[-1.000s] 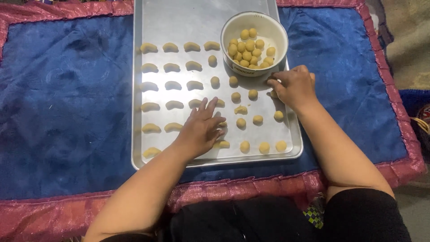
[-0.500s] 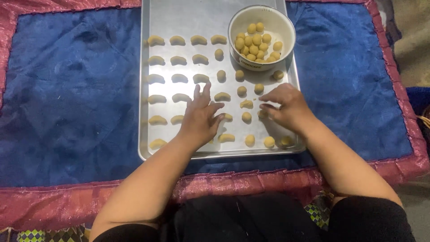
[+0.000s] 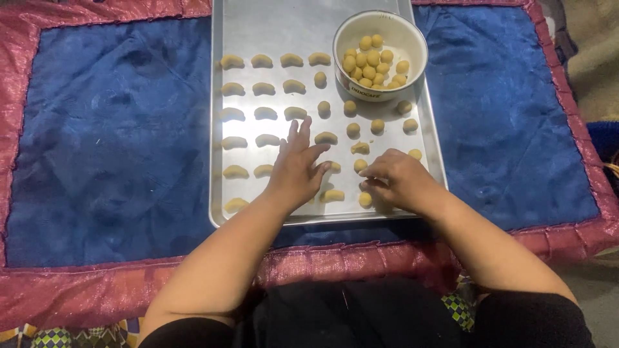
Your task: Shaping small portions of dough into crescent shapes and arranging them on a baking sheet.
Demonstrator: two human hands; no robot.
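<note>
So the left hand lies flat on the tray, fingers spread and holding nothing, resting among the crescents lined up in rows on the tray's left half. Right hand is curled down at the near right corner, grip pinched narrow over a dough ball, though what's inside can't be told, with a bowl of more balls at the far right.
</note>
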